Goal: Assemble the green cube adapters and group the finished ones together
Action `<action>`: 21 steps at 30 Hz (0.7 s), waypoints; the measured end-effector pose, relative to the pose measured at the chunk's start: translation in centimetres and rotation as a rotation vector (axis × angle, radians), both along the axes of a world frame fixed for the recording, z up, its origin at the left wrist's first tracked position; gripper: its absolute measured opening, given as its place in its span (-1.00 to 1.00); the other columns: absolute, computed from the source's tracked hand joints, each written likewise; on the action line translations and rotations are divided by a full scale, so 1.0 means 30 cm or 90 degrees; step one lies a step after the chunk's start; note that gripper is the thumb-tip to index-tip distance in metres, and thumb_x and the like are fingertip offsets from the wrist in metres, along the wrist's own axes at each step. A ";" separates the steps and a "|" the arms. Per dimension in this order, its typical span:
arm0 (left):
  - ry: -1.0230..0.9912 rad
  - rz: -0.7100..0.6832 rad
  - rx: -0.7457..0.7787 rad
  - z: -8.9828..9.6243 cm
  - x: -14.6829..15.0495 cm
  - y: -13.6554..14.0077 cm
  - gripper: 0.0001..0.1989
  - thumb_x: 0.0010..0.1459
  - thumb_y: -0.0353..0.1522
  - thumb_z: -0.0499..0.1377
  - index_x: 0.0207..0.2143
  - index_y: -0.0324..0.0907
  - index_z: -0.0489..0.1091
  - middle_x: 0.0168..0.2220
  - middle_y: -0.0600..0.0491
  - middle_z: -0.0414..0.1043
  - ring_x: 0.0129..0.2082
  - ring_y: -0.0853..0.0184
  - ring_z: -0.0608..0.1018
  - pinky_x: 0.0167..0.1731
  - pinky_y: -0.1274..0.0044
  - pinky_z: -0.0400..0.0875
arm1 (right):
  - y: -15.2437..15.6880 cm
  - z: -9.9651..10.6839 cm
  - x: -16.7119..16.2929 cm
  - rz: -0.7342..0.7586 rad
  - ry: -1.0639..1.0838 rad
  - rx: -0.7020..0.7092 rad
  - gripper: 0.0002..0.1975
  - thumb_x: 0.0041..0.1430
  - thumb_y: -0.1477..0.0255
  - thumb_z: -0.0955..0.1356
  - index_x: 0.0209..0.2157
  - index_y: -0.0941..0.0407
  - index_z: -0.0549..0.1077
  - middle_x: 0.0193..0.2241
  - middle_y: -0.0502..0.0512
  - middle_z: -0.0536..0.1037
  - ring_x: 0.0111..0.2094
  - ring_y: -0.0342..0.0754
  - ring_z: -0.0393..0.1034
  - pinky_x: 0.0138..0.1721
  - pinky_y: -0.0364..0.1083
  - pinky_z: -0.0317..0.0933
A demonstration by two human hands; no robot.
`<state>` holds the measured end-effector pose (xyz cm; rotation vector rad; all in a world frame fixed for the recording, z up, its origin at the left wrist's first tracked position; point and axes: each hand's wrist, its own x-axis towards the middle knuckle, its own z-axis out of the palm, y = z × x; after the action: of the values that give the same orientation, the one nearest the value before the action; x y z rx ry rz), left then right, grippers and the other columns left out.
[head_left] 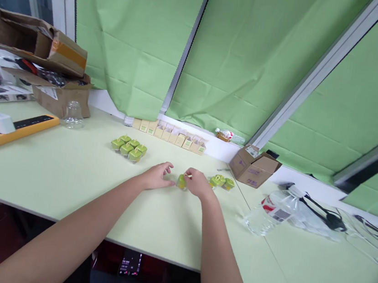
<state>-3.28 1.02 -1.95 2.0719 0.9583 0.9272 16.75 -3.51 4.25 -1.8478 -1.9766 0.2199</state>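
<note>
My right hand point(199, 182) pinches the pale loop on top of a small green-lidded container point(181, 182), which has a clear lower part and appears to be at the tabletop. Just left of it, my left hand point(157, 177) is held with thumb and fingers apart, nothing between them. Several like containers point(129, 147) stand in a close group farther left. A smaller group of them point(219, 181) is beyond my right hand, partly covered by it.
Small cardboard boxes point(172, 135) line the back of the table. An open carton point(254, 167) and a large water bottle point(275, 210) stand on the right. To the left are a yellow power strip point(21, 131), a clear dome-shaped piece point(73, 116) and stacked cartons point(64, 98).
</note>
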 end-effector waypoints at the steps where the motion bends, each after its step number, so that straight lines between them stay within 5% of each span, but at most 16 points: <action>1: 0.003 -0.002 -0.004 -0.002 -0.002 0.000 -0.33 -0.09 -0.04 0.30 0.04 -0.10 0.28 -0.09 -0.04 0.38 -0.17 0.24 0.46 -0.23 0.46 0.38 | -0.016 0.022 0.036 -0.042 -0.047 -0.027 -0.90 0.08 0.46 0.32 -0.37 0.11 0.48 -0.37 0.13 0.57 -0.37 -0.04 0.41 -0.38 -0.12 0.15; 6: 0.005 -0.005 -0.007 -0.007 -0.009 0.005 -0.39 -0.04 -0.06 0.27 0.03 -0.10 0.28 -0.10 -0.01 0.38 -0.16 0.27 0.46 -0.17 0.46 0.37 | -0.078 0.081 0.296 -0.183 -0.156 -0.161 -0.90 -0.09 0.57 0.35 -0.49 0.14 0.52 -0.52 0.11 0.54 -0.44 -0.05 0.40 -0.42 -0.14 0.13; 11: 0.014 -0.005 0.006 -0.009 -0.007 0.012 -0.41 -0.03 -0.08 0.26 0.03 -0.09 0.28 -0.11 0.00 0.39 -0.17 0.27 0.47 -0.16 0.45 0.36 | -0.077 0.074 0.512 -0.294 -0.151 -0.053 -0.77 -0.09 0.55 0.34 -0.36 0.09 0.58 -0.36 0.13 0.59 -0.33 -0.01 0.45 -0.38 -0.14 0.16; 16: 0.020 0.009 0.021 -0.012 0.002 0.022 -0.50 0.03 -0.13 0.22 0.01 -0.10 0.30 -0.14 0.01 0.41 -0.19 0.28 0.48 -0.16 0.45 0.37 | -0.068 0.094 0.476 -0.411 -0.102 0.106 -0.76 0.07 0.33 0.30 -0.29 0.09 0.56 -0.32 0.22 0.59 -0.28 0.07 0.45 -0.34 -0.09 0.17; 21: 0.018 0.038 0.070 -0.014 0.008 0.032 -0.66 0.08 -0.22 0.17 -0.08 -0.12 0.34 -0.18 0.02 0.43 -0.23 0.30 0.46 -0.19 0.47 0.38 | -0.031 0.105 0.370 -0.358 -0.063 0.007 -0.79 0.04 0.34 0.31 -0.33 0.07 0.55 -0.31 0.20 0.57 -0.23 0.09 0.44 -0.27 -0.06 0.22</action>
<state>-3.03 1.97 -2.38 2.1634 1.0091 1.0044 27.84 -4.44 7.42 -2.3506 -1.4274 -0.0543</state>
